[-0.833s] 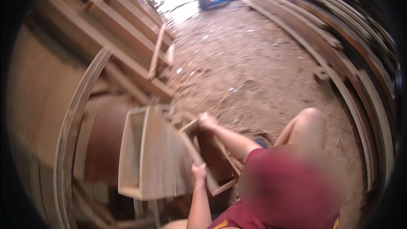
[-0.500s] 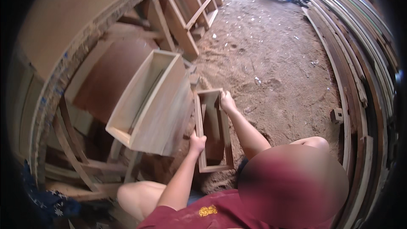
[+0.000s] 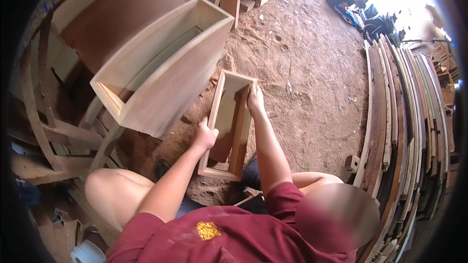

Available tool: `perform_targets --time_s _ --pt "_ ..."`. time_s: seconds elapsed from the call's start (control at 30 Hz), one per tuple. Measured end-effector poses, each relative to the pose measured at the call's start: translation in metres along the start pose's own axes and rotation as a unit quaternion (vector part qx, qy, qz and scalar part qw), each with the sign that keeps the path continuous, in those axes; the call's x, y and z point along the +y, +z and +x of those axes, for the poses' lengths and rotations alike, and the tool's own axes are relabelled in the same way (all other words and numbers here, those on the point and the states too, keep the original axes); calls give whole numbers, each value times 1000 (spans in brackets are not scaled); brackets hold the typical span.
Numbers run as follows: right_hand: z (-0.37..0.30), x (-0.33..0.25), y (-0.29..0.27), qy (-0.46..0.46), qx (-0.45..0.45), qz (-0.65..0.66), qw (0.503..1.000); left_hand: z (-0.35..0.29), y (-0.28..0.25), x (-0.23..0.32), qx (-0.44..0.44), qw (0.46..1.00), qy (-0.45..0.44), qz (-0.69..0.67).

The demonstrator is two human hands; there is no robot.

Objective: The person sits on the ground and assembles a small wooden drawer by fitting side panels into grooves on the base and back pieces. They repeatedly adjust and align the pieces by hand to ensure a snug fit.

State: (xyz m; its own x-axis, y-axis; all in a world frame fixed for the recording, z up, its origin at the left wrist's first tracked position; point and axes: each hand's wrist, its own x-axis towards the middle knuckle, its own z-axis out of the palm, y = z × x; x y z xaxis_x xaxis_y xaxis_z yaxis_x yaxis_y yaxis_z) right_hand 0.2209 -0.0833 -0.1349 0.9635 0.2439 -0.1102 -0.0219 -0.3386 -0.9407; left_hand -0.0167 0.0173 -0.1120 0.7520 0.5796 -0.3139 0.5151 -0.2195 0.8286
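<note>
A narrow, rectangular wooden box (image 3: 209, 136) with its open side up is held between my two hands, over the dirt in front of me. My left hand (image 3: 204, 135) is closed on its left long side, thumb at the rim. Near the far right corner, my right hand (image 3: 255, 100) grips the other long side. Brown and pale inner surfaces show inside, but I cannot tell whether the box has a bottom. A larger, open-topped wooden box (image 3: 183, 75) stands at the left, tilted, apart from the held one.
Long boards (image 3: 390, 117) are stacked along the right, with a small block (image 3: 352, 163) beside them. Wooden furniture frames (image 3: 39, 112) crowd the left. Dirt floor (image 3: 312, 87) stretches ahead to dark bags (image 3: 380, 24). A white container (image 3: 87, 252) sits at lower left.
My view has shifted, so the surroundings sit differently. The held box now leans with its far end more to the right. Both hands keep their grip on it.
</note>
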Motion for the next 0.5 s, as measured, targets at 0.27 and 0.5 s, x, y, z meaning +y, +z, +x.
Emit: perform_targets --time_s 0.27,0.5 --pt "23 -6 -7 -3 -26 -99 995 -6 -9 13 11 999 -19 40" --pt "52 -7 -6 34 48 -61 996 -7 -5 18 -9 999 -13 39"
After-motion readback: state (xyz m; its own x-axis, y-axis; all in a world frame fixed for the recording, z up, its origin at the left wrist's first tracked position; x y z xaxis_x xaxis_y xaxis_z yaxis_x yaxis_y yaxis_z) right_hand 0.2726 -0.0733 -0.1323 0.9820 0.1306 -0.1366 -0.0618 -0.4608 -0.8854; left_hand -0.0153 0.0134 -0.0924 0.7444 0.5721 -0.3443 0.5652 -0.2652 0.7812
